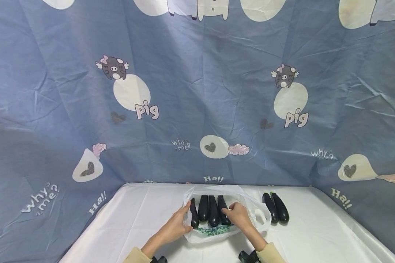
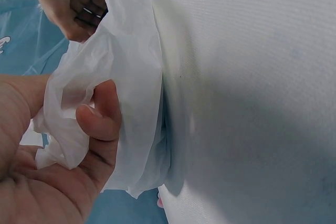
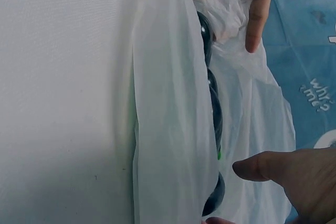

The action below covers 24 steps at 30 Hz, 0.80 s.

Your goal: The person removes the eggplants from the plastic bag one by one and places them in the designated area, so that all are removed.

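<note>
A white plastic bag (image 1: 208, 238) lies with its mouth open, several dark eggplants (image 1: 213, 212) side by side inside it. At its left edge is my left hand (image 1: 175, 227); the left wrist view shows the fingers of this hand (image 2: 58, 187) curled round the thin plastic (image 2: 137, 72). My right hand (image 1: 239, 216) reaches into the bag at the rightmost eggplant (image 1: 222, 208). In the right wrist view the thumb of my right hand (image 3: 294, 177) is extended, with a gap between it and an eggplant (image 3: 215, 198); its other fingers are mostly out of view.
Two more eggplants (image 1: 275, 208) lie together on the white-covered table (image 1: 316, 233), right of the bag. Behind the table hangs a blue patterned cloth (image 1: 184, 91), which also runs along both sides.
</note>
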### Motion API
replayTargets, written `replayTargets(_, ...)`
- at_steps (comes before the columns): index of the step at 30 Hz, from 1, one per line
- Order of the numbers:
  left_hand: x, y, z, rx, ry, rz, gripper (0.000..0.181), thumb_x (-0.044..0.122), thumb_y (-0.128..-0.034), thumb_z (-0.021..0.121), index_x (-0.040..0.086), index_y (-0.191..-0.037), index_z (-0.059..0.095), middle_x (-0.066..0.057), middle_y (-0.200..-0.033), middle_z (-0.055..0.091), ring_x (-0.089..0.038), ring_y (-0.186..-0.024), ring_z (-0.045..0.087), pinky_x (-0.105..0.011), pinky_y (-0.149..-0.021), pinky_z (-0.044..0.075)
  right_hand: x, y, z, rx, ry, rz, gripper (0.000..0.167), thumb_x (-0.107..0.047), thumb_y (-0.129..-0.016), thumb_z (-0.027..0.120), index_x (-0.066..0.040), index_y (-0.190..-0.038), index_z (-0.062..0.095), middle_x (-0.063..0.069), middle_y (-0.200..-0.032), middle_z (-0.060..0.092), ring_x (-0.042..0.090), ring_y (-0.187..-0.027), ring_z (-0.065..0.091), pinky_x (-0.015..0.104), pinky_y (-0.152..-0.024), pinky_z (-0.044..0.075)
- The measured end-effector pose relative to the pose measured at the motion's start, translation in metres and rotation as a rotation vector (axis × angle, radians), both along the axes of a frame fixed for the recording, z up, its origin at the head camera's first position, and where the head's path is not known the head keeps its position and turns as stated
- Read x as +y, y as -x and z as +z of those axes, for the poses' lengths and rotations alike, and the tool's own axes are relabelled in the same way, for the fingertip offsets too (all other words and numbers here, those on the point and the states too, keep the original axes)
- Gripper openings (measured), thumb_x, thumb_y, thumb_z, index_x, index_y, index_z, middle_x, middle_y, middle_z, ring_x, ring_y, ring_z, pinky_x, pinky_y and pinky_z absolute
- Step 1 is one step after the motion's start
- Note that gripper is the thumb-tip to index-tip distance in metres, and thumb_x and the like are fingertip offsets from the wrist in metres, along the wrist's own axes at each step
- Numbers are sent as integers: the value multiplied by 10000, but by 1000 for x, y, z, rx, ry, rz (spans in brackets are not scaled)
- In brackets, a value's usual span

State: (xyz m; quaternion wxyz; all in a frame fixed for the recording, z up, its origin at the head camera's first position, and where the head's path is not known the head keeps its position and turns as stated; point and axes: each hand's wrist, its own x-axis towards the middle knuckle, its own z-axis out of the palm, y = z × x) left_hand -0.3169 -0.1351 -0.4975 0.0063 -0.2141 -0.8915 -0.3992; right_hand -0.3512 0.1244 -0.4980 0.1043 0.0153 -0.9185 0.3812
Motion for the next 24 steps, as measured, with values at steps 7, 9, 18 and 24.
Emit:
replayTargets(7,0,0,0,8,0,1,912,76,-764,733,-75,-1497,211,-258,-1552,254,-451,-1417,266,-594,-1123,267,-2,1,-5,9,-10,9,283,-250,-777,728,12,-805,627,101,-756,639,203,-689,574,339,-605,495)
replayTargets(9,0,0,0,9,-2,0,910,72,-765,733,-77,-1496,212,-261,-1551,254,-452,-1417,265,-593,-1123,264,-3,0,-5,4,0,15,271,-245,-776,726,8,-793,631,91,-740,637,191,-671,567,325,-585,487)
replayTargets(18,0,-2,2,0,1,6,907,75,-769,726,-62,-1502,209,-258,-1553,252,-452,-1420,259,-593,-1131,256,-5,0,-10,-32,39,20,293,-263,-768,696,-119,-578,526,-45,-540,462,124,-528,427,244,-470,339)
replayTargets(24,0,-3,1,-5,-6,0,909,69,-767,725,-65,-1502,207,-256,-1554,250,-450,-1420,260,-592,-1127,263,-3,-2,-10,-37,64,18,353,-259,-768,690,-169,-529,447,-81,-493,382,103,-490,366,231,-446,287)
